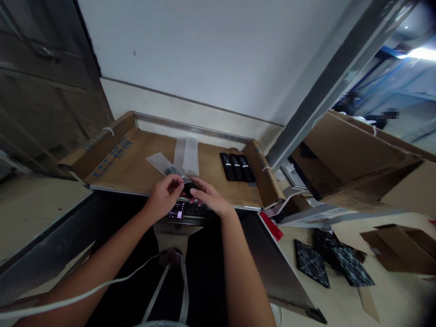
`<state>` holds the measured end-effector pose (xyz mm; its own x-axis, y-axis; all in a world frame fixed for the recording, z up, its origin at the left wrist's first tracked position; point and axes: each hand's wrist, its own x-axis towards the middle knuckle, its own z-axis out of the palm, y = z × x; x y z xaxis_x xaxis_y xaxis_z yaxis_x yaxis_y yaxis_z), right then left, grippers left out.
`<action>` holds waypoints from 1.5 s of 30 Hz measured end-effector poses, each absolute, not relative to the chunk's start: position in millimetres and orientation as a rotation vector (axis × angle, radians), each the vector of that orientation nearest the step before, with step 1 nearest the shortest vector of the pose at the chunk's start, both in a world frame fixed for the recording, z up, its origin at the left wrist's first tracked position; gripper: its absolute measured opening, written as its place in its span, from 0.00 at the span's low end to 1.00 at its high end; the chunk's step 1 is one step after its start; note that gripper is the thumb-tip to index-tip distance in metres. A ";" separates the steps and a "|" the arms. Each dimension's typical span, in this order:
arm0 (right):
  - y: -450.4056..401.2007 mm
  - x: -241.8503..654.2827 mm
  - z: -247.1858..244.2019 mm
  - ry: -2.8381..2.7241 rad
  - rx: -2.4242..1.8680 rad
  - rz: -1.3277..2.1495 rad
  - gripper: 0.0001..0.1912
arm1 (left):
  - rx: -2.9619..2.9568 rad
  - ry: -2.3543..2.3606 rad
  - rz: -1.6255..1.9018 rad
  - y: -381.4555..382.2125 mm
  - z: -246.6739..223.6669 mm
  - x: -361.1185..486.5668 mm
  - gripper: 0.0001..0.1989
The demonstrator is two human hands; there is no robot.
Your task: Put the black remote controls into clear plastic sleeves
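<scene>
My left hand (165, 193) pinches the open end of a clear plastic sleeve (159, 162) near the front edge of the cardboard-lined tray (150, 141). Close against it, my right hand (208, 194) is closed on a black device (188, 189), which meets the sleeve between my hands; how far it is inside I cannot tell. Behind my hands lies a stack of translucent sleeves (190, 155). Three black devices with small white labels (236, 167) lie side by side on the right of the tray.
A lit phone (177, 210) rests below the tray's front edge. To the right stands a large open cardboard box (357, 159); dark patterned packages (311, 263) and another box (405, 247) are on the floor. A white cable (88, 294) crosses my left arm. Two people are in the far background.
</scene>
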<state>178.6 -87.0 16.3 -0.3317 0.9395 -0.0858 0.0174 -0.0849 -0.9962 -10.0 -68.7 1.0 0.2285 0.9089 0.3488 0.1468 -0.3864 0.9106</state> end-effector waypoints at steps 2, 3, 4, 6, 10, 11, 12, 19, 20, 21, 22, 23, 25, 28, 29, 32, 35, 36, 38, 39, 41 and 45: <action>-85.7 182.2 18.3 -1.470 -0.991 1.648 0.34 | 1.686 0.998 1.241 -63.7 -1.0 -20.0 0.08; -83.9 182.6 18.5 -1.478 -0.967 1.672 0.35 | 1.696 1.003 1.230 -61.5 -1.6 -25.1 0.08; -81.4 181.8 18.3 -1.475 -0.961 1.677 0.34 | 1.712 1.006 1.215 -59.6 -2.0 -29.9 0.09; -75.3 176.7 17.1 -1.446 -0.985 1.642 0.31 | 1.733 1.003 1.192 -56.7 -2.3 -38.1 0.09; -65.4 157.5 16.0 -1.380 -1.047 1.521 0.26 | 1.773 0.980 1.192 -53.8 -2.5 -49.3 0.08; -64.1 152.2 16.4 -1.368 -1.062 1.497 0.26 | 1.785 0.978 1.192 -53.6 -2.6 -51.3 0.08; -63.2 147.3 16.8 -1.359 -1.077 1.476 0.25 | 1.796 0.978 1.194 -53.5 -2.6 -53.1 0.07; -60.7 135.6 18.6 -1.347 -1.102 1.470 0.28 | 1.833 1.045 1.261 -57.4 1.2 -58.0 0.06; -60.1 136.7 18.4 -1.350 -1.095 1.490 0.30 | 1.853 1.058 1.254 -58.8 2.9 -57.7 0.06; -59.3 137.5 17.9 -1.355 -1.095 1.510 0.30 | 1.881 1.069 1.238 -60.3 4.9 -57.0 0.05; -58.1 137.9 17.0 -1.360 -1.106 1.523 0.30 | 1.917 1.079 1.223 -62.0 7.1 -56.1 0.05; -56.7 137.6 15.4 -1.365 -1.127 1.527 0.28 | 1.961 1.088 1.207 -63.6 9.3 -55.1 0.04; -53.2 134.8 10.4 -1.368 -1.175 1.493 0.24 | 2.041 1.103 1.189 -66.4 13.0 -52.5 0.03; -48.1 126.5 0.8 -1.385 -1.244 1.340 0.19 | 2.068 1.037 1.183 -68.4 14.6 -48.7 0.02; -47.1 123.5 -1.6 -1.407 -1.288 1.249 0.17 | 2.045 0.985 1.182 -68.6 13.8 -47.6 0.02; -47.2 115.8 -3.6 -1.524 -1.477 0.915 0.13 | 1.954 0.845 1.155 -68.9 9.2 -45.9 0.03; -49.7 112.7 0.0 -1.628 -1.555 0.773 0.15 | 1.863 0.797 1.136 -69.8 4.8 -46.0 0.04; -50.3 112.9 0.9 -1.647 -1.536 0.787 0.16 | 1.829 0.792 1.140 -70.3 3.9 -46.2 0.04; -50.4 114.8 1.3 -1.662 -1.464 0.845 0.18 | 1.777 0.795 1.138 -71.8 2.8 -46.8 0.04; -50.2 116.2 0.8 -1.666 -1.428 0.874 0.19 | 1.766 0.804 1.128 -72.8 2.6 -47.1 0.05; -50.2 118.9 -0.5 -1.680 -1.393 0.901 0.20 | 1.776 0.816 1.080 -75.5 2.5 -48.3 0.05; -57.4 120.4 0.0 -1.743 -1.463 0.815 0.20 | 1.833 0.793 0.885 -78.7 4.4 -55.8 0.07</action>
